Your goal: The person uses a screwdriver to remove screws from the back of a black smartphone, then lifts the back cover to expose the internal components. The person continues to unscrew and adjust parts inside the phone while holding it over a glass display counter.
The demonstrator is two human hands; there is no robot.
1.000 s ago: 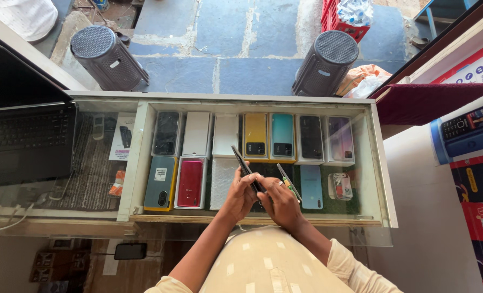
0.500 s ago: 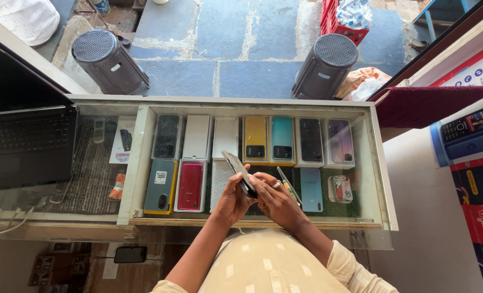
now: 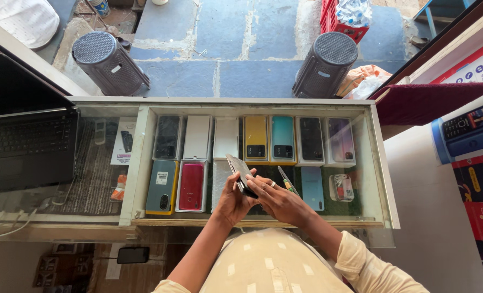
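Tilting further since a moment ago, the phone [image 3: 240, 172] is now showing its broad face — both hands are gripping it above the glass counter [image 3: 382, 179], left hand [image 3: 231, 199] cradling underneath, right hand [image 3: 276, 198] also pinching a screwdriver [image 3: 287, 183].

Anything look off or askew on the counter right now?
Little stands out. Both hands, left and right, hold a phone tilted over the glass counter. A screwdriver lies at an angle beside it. The boxed phones below sit in tidy rows.
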